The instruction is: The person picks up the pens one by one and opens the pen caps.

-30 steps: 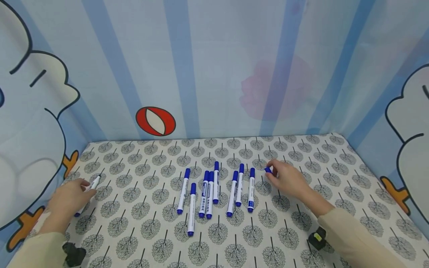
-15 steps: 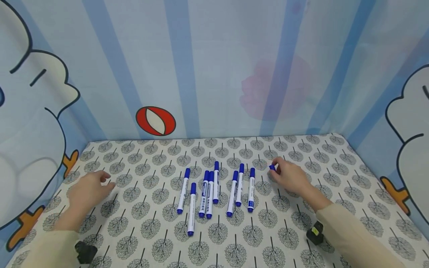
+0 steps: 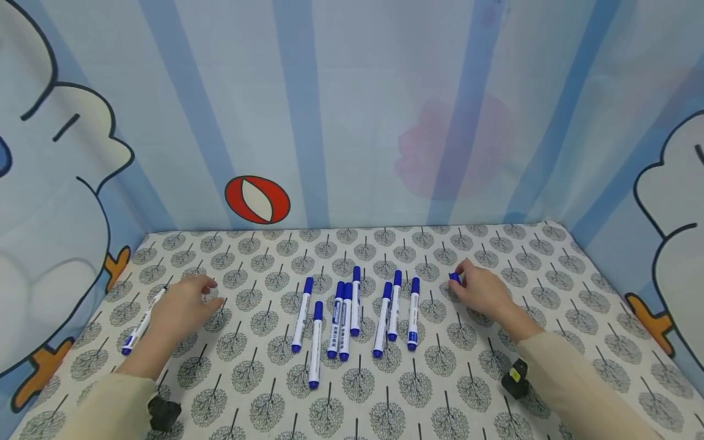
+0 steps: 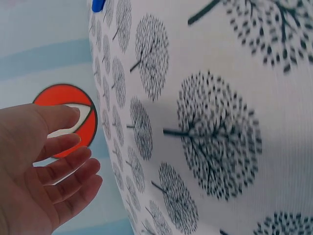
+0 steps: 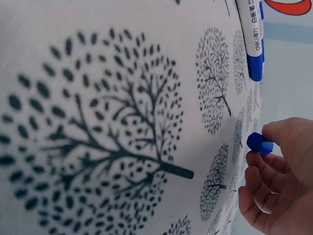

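Note:
My right hand (image 3: pixel 483 292) pinches a blue marker cap (image 5: pixel 259 143) between thumb and fingertips, to the right of the markers. My left hand (image 3: pixel 184 307) hovers over the left part of the table, its fingers apart and relaxed, holding nothing. Behind that hand lies an uncapped whiteboard marker (image 3: pixel 144 324), its dark tip pointing away and partly covered by the hand. In the middle, several capped white markers with blue caps lie roughly side by side; the rightmost marker (image 3: pixel 414 315) is nearest the right hand.
A tablecloth (image 3: pixel 247 360) printed with grey trees covers the table. At its far edge hangs a pale blue striped curtain (image 3: pixel 357 122) with a red ball picture (image 3: pixel 257 200). Cartoon-printed cloth walls (image 3: pixel 49 244) stand on both sides.
My left hand has let go of the uncapped marker and moved right, leaving it on the table. The right hand, still pinching the cap, has shifted slightly to the right.

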